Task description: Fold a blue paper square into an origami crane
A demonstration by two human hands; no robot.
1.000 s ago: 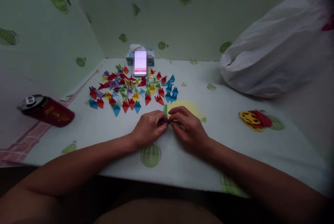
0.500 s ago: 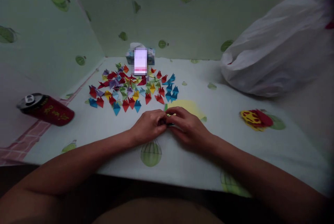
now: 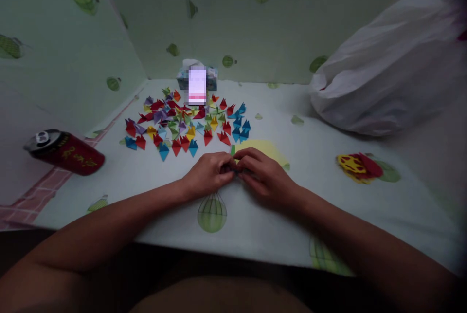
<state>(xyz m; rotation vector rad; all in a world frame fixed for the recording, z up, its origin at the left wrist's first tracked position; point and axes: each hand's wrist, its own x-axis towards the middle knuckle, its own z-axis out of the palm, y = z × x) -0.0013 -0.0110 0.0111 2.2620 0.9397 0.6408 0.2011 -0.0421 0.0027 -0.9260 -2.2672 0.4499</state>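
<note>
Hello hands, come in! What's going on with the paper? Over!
Left hand and right hand pinch one small dark folded paper together. Mostly hidden by fingers. Yellow sheet just behind; nothing between them.

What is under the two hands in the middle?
Under the right hand lies a yellow paper with a green edge. The left hand meets it over something small and dark, too covered to make out.

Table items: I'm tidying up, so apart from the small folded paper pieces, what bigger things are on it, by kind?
Red can: 1
White plastic bag: 1
Tissue box: 1
Phone: 1
Yellow sheet: 1
Red-and-yellow pile: 1
Total: 6
</note>
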